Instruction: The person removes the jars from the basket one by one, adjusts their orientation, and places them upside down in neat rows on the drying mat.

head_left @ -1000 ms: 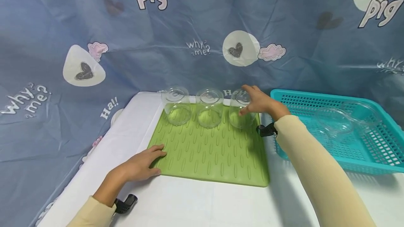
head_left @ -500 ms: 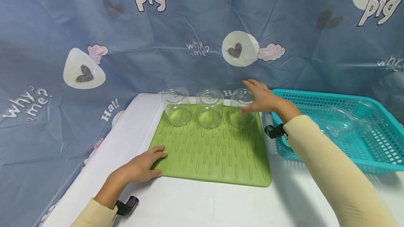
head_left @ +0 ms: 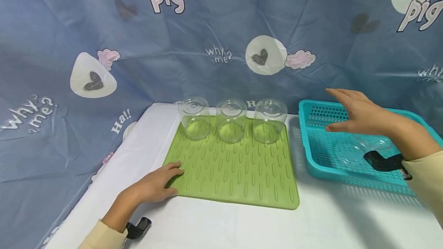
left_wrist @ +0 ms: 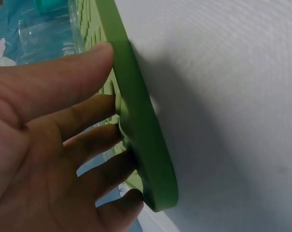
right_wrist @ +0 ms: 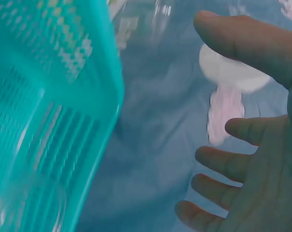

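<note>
Three clear cups stand upside down in a row along the back of a green ridged mat [head_left: 228, 176]: a left cup [head_left: 195, 120], a middle cup [head_left: 231, 122] and a right cup [head_left: 269, 122]. My left hand [head_left: 154, 183] rests on the mat's front left corner. In the left wrist view its fingertips [left_wrist: 104, 53] touch the mat's edge. My right hand [head_left: 367, 114] hovers over the turquoise basket [head_left: 313, 164], holding nothing, thumb and fingers spread apart. Below it, clear cups [head_left: 373, 141] lie in the basket, partly hidden by that hand and wrist.
A white cloth [head_left: 207, 226] covers the table under the mat and basket. Behind them rises a blue printed curtain [head_left: 194, 72]. A strip of white cloth separates the mat's right edge from the basket.
My right hand has let go of the right cup and moved right, over the basket. That cup stays on the mat. The left hand has not moved.
</note>
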Available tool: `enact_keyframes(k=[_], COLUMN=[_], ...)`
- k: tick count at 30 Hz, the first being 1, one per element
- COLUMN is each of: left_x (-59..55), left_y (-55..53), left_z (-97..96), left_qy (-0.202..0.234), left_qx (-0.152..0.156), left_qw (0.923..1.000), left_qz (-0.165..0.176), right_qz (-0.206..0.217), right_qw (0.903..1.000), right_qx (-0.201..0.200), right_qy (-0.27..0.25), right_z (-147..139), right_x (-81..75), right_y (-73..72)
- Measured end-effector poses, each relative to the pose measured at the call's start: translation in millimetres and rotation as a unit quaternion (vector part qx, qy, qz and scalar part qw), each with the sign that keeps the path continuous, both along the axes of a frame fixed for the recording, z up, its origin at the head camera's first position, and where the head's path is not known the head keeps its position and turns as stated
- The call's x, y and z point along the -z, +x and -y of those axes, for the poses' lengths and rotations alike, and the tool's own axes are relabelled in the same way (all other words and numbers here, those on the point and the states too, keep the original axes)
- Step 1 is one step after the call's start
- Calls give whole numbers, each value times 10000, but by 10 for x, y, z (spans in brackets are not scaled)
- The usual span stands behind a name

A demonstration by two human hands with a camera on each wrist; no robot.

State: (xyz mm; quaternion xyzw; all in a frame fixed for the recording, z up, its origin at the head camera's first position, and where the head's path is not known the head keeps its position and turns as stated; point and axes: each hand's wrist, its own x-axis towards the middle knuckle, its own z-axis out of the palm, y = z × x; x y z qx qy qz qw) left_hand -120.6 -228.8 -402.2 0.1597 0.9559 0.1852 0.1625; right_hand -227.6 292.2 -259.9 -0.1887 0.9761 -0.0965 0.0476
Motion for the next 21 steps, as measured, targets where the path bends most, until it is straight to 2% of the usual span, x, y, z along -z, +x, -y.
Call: enact_keyframes(k=[8, 14, 21], left_x=[27, 22, -19], left_y=[-5, -13, -10], left_z=[-1, -3, 21], left_qy=[60, 105, 124], left_qx=[-78, -73, -47], left_qw=[9999, 9999, 9999], left_qz=[23, 49, -4], right_qz=[-234, -275, -336], right_qw=[9974, 9956, 9859], right_qx=[500, 710, 1340], right_qy=[467, 549, 940], right_z=[-480, -740, -1065], right_x=[22, 228, 467], right_y=[80, 131, 75])
